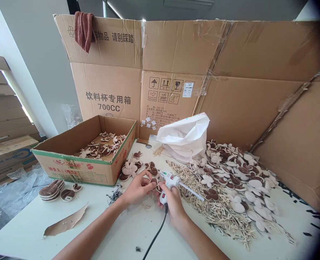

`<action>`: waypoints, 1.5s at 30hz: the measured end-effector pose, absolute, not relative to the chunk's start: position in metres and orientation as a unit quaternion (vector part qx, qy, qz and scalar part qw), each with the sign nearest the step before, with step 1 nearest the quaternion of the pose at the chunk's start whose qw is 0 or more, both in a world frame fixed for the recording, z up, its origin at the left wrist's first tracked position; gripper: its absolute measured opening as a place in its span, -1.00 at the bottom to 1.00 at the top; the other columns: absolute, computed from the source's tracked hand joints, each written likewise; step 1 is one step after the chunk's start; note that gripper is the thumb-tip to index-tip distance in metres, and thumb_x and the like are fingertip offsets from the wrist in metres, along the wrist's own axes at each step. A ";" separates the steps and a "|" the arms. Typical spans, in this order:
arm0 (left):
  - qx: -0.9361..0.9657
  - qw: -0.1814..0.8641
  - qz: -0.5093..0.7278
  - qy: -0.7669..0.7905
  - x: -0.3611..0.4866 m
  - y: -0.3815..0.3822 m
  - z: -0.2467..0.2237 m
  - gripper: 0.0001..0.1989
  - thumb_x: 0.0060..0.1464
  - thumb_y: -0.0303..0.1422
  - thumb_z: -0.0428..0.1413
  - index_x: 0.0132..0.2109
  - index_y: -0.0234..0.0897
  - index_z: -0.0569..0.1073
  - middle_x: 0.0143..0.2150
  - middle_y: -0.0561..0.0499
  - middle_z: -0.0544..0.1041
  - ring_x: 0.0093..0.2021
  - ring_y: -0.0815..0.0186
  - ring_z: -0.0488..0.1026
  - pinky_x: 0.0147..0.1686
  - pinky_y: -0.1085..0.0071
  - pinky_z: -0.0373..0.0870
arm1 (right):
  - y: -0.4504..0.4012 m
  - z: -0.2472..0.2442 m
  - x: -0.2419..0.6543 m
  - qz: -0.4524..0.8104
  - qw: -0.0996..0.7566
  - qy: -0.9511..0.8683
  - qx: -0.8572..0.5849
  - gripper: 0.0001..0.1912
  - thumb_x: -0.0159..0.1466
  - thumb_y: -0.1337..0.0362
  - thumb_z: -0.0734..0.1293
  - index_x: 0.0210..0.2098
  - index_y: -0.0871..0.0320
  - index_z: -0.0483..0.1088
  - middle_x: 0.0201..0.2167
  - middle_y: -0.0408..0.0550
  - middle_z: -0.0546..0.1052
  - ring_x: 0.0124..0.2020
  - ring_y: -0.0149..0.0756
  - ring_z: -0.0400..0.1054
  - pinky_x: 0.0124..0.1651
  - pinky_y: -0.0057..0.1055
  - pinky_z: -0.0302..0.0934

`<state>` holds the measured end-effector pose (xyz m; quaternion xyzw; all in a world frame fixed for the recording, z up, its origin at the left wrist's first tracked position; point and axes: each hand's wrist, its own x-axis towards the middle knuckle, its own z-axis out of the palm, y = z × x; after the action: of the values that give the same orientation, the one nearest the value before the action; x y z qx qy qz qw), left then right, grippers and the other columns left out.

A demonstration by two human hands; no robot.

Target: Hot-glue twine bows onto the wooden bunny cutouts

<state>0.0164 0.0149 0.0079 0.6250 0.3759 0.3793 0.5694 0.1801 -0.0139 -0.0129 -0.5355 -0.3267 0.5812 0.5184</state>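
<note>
At the table's middle, my left hand [137, 188] pinches a small brown fabric flower piece [155, 183] between thumb and fingertips. My right hand [173, 200] is closed around a white hot glue gun [171, 180], with a glue stick [191, 190] sticking out of its back. The right thumb and fingertips come up close to the flower piece; whether they touch it I cannot tell. From the gun's handle a black cord [156, 234] runs toward me. Just beyond the hands lie several brown and cream flower pieces [130, 169]. A small cream bow [145, 206] rests on the table below the hands.
A cardboard box [77, 172] with finished-looking pieces stands left. To the right spread a heap of cream bows [219, 209] and a pile of flower pieces [238, 173], beside a white bag [185, 139]. Tall cardboard panels [173, 47] wall the back. A torn cardboard strip [65, 222] lies front left.
</note>
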 end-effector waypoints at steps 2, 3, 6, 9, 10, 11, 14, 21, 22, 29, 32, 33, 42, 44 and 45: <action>0.625 0.571 0.383 0.371 0.017 0.015 0.007 -0.67 0.18 -0.10 0.20 -0.17 -0.17 0.26 -0.42 0.02 0.64 -0.40 0.23 0.58 -0.40 0.42 0.33 | -0.014 -0.012 0.180 0.582 0.517 -0.326 -0.536 -0.61 0.08 -0.07 0.49 -0.36 0.11 0.43 -0.59 -0.12 0.50 -0.69 -0.32 0.31 -0.67 -0.42 0.02; 0.624 0.571 0.385 0.369 0.017 0.015 0.007 -0.67 0.18 -0.10 0.21 -0.17 -0.17 0.26 -0.43 0.03 0.63 -0.40 0.24 0.58 -0.39 0.43 0.33 | -0.014 -0.012 0.180 0.582 0.517 -0.327 -0.536 -0.61 0.08 -0.07 0.49 -0.36 0.11 0.43 -0.59 -0.12 0.50 -0.69 -0.32 0.31 -0.67 -0.42 0.02; 0.623 0.571 0.387 0.369 0.017 0.015 0.007 -0.68 0.18 -0.12 0.21 -0.17 -0.18 0.26 -0.42 0.03 0.63 -0.40 0.26 0.56 -0.39 0.43 0.32 | -0.016 -0.009 0.179 0.580 0.520 -0.328 -0.534 -0.64 0.12 -0.04 0.47 -0.37 0.11 0.42 -0.59 -0.12 0.50 -0.69 -0.33 0.30 -0.67 -0.43 0.02; 0.621 0.571 0.384 0.376 0.017 0.014 0.008 -0.68 0.18 -0.12 0.21 -0.18 -0.18 0.26 -0.44 0.04 0.62 -0.41 0.26 0.56 -0.41 0.45 0.31 | -0.017 -0.007 0.178 0.581 0.521 -0.326 -0.533 -0.65 0.12 -0.04 0.46 -0.36 0.11 0.42 -0.60 -0.13 0.50 -0.69 -0.34 0.29 -0.67 -0.44 0.02; 0.620 0.570 0.384 0.378 0.017 0.014 0.008 -0.68 0.18 -0.12 0.21 -0.18 -0.18 0.26 -0.45 0.06 0.61 -0.41 0.26 0.56 -0.41 0.45 0.31 | -0.017 -0.007 0.178 0.581 0.521 -0.324 -0.535 -0.64 0.12 -0.04 0.47 -0.36 0.11 0.42 -0.60 -0.13 0.50 -0.69 -0.34 0.29 -0.67 -0.44 0.02; 0.620 0.569 0.384 0.380 0.017 0.014 0.009 -0.68 0.18 -0.12 0.21 -0.19 -0.18 0.26 -0.46 0.07 0.60 -0.41 0.26 0.56 -0.41 0.45 0.30 | -0.017 -0.007 0.178 0.581 0.520 -0.322 -0.536 -0.64 0.11 -0.05 0.48 -0.36 0.11 0.42 -0.60 -0.13 0.50 -0.69 -0.34 0.30 -0.67 -0.43 0.02; 0.621 0.567 0.386 0.380 0.017 0.014 0.009 -0.70 0.19 -0.13 0.20 -0.19 -0.17 0.26 -0.47 0.09 0.59 -0.41 0.27 0.56 -0.41 0.45 0.31 | -0.018 -0.007 0.178 0.578 0.523 -0.317 -0.540 -0.62 0.09 -0.05 0.49 -0.36 0.10 0.41 -0.60 -0.13 0.50 -0.69 -0.33 0.30 -0.67 -0.43 0.03; 0.625 0.569 0.383 0.374 0.018 0.015 0.006 -0.72 0.21 -0.15 0.17 -0.19 -0.17 0.24 -0.44 0.06 0.62 -0.40 0.25 0.57 -0.41 0.45 0.31 | -0.018 -0.007 0.177 0.580 0.525 -0.324 -0.532 -0.65 0.11 -0.03 0.48 -0.35 0.11 0.42 -0.60 -0.14 0.50 -0.69 -0.35 0.29 -0.67 -0.44 0.02; 0.624 0.569 0.383 0.374 0.018 0.015 0.007 -0.72 0.21 -0.15 0.17 -0.19 -0.17 0.24 -0.44 0.06 0.62 -0.40 0.25 0.57 -0.40 0.44 0.31 | -0.018 -0.007 0.177 0.579 0.525 -0.325 -0.532 -0.65 0.11 -0.03 0.48 -0.35 0.11 0.42 -0.60 -0.13 0.50 -0.69 -0.35 0.29 -0.67 -0.44 0.02; 0.619 0.573 0.385 0.375 0.017 0.011 0.016 -0.75 0.22 -0.15 0.14 -0.21 -0.19 0.27 -0.46 0.09 0.57 -0.41 0.28 0.55 -0.42 0.46 0.28 | -0.017 -0.009 0.177 0.577 0.530 -0.319 -0.533 -0.65 0.12 -0.03 0.48 -0.38 0.10 0.40 -0.60 -0.13 0.50 -0.68 -0.32 0.31 -0.66 -0.42 0.05; 0.617 0.579 0.385 0.370 0.018 0.011 0.014 -0.72 0.21 -0.14 0.17 -0.20 -0.19 0.27 -0.46 0.09 0.57 -0.41 0.28 0.54 -0.42 0.46 0.28 | -0.017 -0.009 0.178 0.577 0.530 -0.318 -0.534 -0.65 0.13 -0.03 0.48 -0.38 0.10 0.41 -0.60 -0.13 0.50 -0.68 -0.33 0.30 -0.65 -0.42 0.05; 0.615 0.582 0.385 0.368 0.018 0.012 0.012 -0.71 0.20 -0.14 0.18 -0.20 -0.19 0.26 -0.46 0.09 0.57 -0.41 0.28 0.54 -0.42 0.46 0.28 | -0.017 -0.010 0.178 0.577 0.530 -0.317 -0.535 -0.65 0.12 -0.04 0.48 -0.38 0.10 0.41 -0.60 -0.13 0.50 -0.68 -0.32 0.30 -0.65 -0.42 0.05; 0.605 0.602 0.391 0.345 0.018 0.013 0.009 -0.74 0.21 -0.19 0.18 -0.18 -0.20 0.26 -0.41 0.07 0.58 -0.40 0.31 0.52 -0.41 0.47 0.26 | -0.015 -0.013 0.178 0.576 0.532 -0.318 -0.533 -0.57 0.04 -0.09 0.51 -0.37 0.09 0.40 -0.60 -0.14 0.49 -0.68 -0.30 0.30 -0.66 -0.41 0.03; 0.605 0.601 0.392 0.344 0.018 0.012 0.010 -0.76 0.22 -0.23 0.17 -0.18 -0.20 0.26 -0.41 0.07 0.58 -0.39 0.31 0.51 -0.40 0.47 0.27 | -0.015 -0.012 0.177 0.558 0.547 -0.317 -0.538 -0.53 -0.01 -0.10 0.54 -0.33 0.08 0.41 -0.63 -0.17 0.47 -0.69 -0.30 0.29 -0.67 -0.41 0.00; 0.605 0.602 0.392 0.344 0.018 0.012 0.011 -0.78 0.22 -0.24 0.17 -0.18 -0.20 0.26 -0.41 0.08 0.58 -0.39 0.31 0.52 -0.39 0.47 0.28 | -0.015 -0.011 0.176 0.547 0.555 -0.317 -0.540 -0.51 -0.03 -0.10 0.54 -0.30 0.08 0.42 -0.65 -0.19 0.45 -0.69 -0.30 0.29 -0.67 -0.41 -0.02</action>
<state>0.0175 0.0116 0.0110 0.6052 0.3440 0.3919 0.6015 0.1761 -0.0152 -0.0112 -0.5404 -0.3170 0.5474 0.5548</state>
